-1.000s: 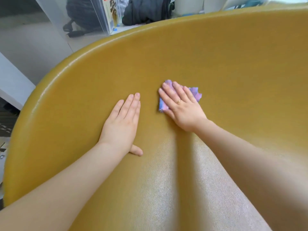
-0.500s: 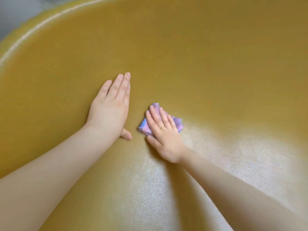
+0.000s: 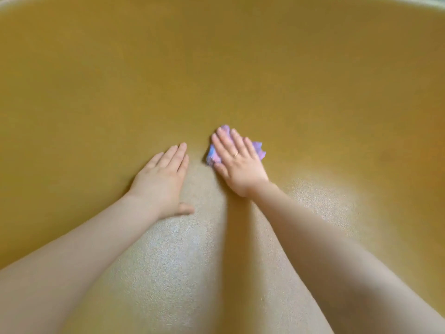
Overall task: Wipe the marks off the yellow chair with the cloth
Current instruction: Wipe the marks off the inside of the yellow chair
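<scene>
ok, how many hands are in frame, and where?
2. The left hand lies flat and bare on the yellow chair. The right hand, just to its right, presses flat on the cloth. Most of the cloth is hidden under it.

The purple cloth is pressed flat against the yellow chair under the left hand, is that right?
No. The head view shows the purple cloth pressed flat against the yellow chair under the right hand; the left hand lies bare beside it.
</scene>
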